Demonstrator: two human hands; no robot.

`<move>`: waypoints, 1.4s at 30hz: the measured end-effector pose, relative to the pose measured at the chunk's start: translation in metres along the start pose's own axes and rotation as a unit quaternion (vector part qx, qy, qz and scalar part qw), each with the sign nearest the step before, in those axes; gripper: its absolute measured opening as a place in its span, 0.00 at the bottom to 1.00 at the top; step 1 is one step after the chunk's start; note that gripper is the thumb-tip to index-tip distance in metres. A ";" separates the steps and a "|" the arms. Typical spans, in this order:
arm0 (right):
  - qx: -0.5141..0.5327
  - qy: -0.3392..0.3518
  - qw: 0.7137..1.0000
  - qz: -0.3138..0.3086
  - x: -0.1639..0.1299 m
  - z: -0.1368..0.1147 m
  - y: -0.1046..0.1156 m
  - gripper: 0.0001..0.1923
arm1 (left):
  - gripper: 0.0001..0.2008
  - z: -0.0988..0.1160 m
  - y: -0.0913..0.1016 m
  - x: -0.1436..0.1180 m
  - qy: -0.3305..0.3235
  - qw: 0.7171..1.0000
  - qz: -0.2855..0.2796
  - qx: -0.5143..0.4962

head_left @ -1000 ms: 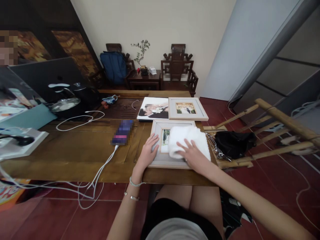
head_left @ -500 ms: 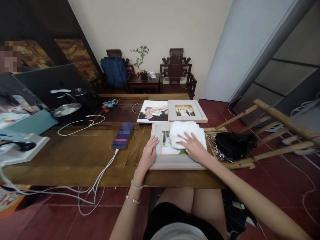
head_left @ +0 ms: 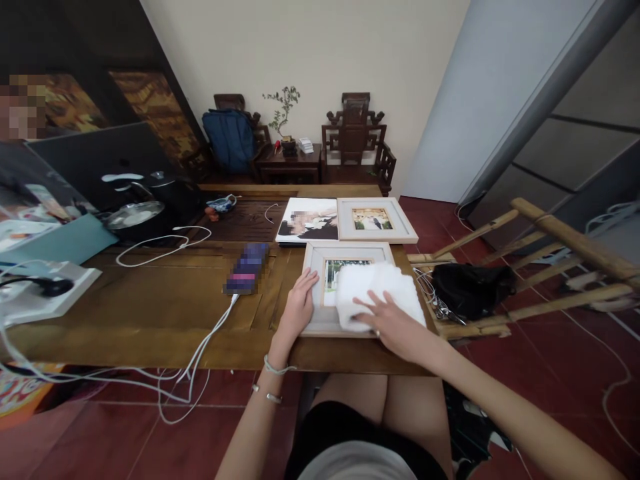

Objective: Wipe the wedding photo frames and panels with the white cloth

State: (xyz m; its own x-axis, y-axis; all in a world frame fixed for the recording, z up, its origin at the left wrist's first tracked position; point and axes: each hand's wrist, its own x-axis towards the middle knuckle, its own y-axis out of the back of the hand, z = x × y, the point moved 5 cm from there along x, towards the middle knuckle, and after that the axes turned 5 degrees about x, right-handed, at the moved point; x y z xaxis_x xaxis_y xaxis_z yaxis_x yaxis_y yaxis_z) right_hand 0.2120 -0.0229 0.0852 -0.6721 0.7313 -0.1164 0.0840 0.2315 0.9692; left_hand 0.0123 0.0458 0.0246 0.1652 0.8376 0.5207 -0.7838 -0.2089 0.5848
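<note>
A light wooden picture frame [head_left: 311,320] with a photo in it lies flat near the front edge of the wooden table. My left hand [head_left: 300,300] holds it at the left side, fingers bent over the rail. Spread over the lower right of the frame is a folded white cloth [head_left: 400,283], which hides part of the photo. My right hand [head_left: 387,320] presses on this cloth and grips it, fingers somewhat apart. Just behind lie a second framed picture [head_left: 403,223] and a large photo print [head_left: 325,207], side by side.
Left of the frame lies a phone [head_left: 246,270] on a white charging cable [head_left: 220,322]. Farther left stand a power strip [head_left: 65,300], a teal box [head_left: 75,243] and a pot [head_left: 137,220]. A bamboo chair [head_left: 490,303] holding a black bag [head_left: 473,287] is at the right.
My right hand has slid the white cloth down toward me and slightly right, uncovering the upper part of the photo. My left hand stays at the frame's left side.
</note>
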 end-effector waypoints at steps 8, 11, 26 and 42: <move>0.042 0.067 0.996 0.026 -0.011 -0.006 -0.001 0.37 | 0.18 0.001 -0.001 0.000 -0.004 1.000 0.005 0.010; -0.017 0.034 0.995 0.093 0.022 0.039 0.001 0.33 | 0.18 0.001 -0.001 0.000 -0.013 1.000 -0.003 0.010; -0.012 0.010 1.000 0.022 -0.009 0.006 -0.003 0.35 | 0.17 0.001 0.001 0.002 0.013 1.000 -0.007 0.004; -0.077 -0.009 0.989 0.127 0.065 0.083 0.014 0.31 | 0.18 -0.001 0.000 0.001 0.004 0.999 -0.025 -0.024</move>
State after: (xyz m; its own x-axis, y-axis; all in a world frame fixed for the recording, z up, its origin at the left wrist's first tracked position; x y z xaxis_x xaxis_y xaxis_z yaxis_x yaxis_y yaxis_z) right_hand 0.2302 0.0809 0.0730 -0.6308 0.7647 0.1318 0.1333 -0.0605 0.9892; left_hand 0.0112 0.0468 0.0243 0.2008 0.8508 0.4857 -0.8025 -0.1414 0.5797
